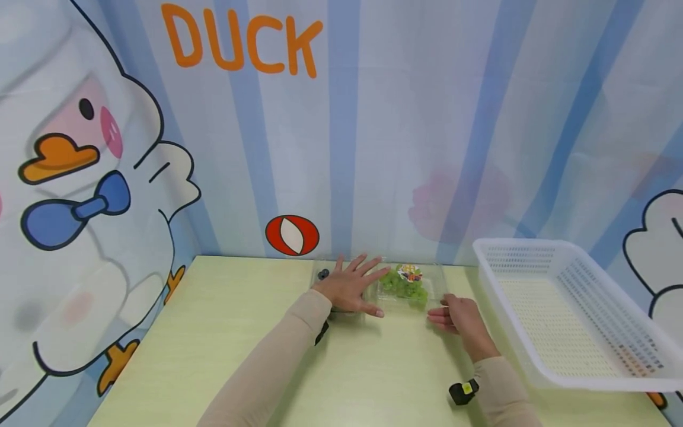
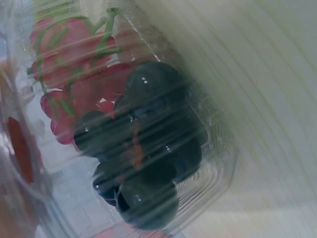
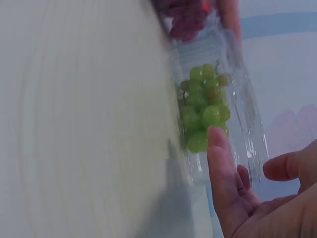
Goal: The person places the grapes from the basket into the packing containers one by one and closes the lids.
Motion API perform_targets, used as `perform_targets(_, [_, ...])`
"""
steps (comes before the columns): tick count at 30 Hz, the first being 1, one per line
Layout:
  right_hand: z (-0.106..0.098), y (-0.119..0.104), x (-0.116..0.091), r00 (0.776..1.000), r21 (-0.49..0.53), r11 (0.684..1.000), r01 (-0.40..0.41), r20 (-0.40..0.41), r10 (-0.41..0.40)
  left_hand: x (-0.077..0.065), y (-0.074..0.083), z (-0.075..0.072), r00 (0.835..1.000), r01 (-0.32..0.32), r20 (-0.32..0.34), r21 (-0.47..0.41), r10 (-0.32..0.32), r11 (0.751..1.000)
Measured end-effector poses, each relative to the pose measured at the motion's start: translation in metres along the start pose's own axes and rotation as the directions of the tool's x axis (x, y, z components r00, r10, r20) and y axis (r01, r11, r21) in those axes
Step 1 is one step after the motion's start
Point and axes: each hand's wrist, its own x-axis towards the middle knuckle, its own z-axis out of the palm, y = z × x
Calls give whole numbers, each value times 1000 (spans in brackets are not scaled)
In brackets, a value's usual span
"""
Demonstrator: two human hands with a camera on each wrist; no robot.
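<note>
My left hand (image 1: 352,287), fingers spread wide, lies over the left end of clear plastic packaging along the table's back edge. In the left wrist view, a clear plastic box (image 2: 213,191) holds a bunch of black grapes (image 2: 153,134) beside red grapes (image 2: 72,57). To the right, another clear box (image 1: 439,277) contains green grapes (image 1: 402,290) and has a round, colourful sticker (image 1: 409,273) on top. My right hand (image 1: 463,320) is right at that box's right end, its fingers extended and thumb held apart from them.
A large white perforated basket (image 1: 539,367) stands on the right side of the pale yellow table (image 1: 235,332). Behind the table hangs a striped blue and white curtain (image 1: 373,148) with duck prints.
</note>
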Motion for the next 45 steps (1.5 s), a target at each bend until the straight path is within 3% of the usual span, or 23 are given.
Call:
perform_targets(4, [11, -2, -5, 999, 111, 993, -38, 8, 38, 0, -1, -1, 1000, 8, 2, 14, -8, 1000])
perform_targets(12, [35, -1, -5, 998, 198, 979, -58, 37, 52, -1, 0, -1, 1000, 10, 20, 8, -10, 1000])
perform_targets(19, [46, 1, -3, 994, 315, 945, -83, 91, 58, -2, 1, -1, 1000, 11, 20, 25, -11, 1000])
perform_targets(27, [52, -3, -4, 987, 346, 930, -126, 136, 83, -2, 1, -2, 1000, 3, 15, 24, -4, 1000])
perform_targets(40, [64, -4, 1, 979, 329, 932, -149, 182, 92, -1, 0, 0, 1000, 11, 12, 34, -11, 999])
perform_targets(45, [70, -4, 1, 972, 340, 927, -161, 218, 88, -1, 0, 1, 1000, 0, 0, 0, 0, 1000])
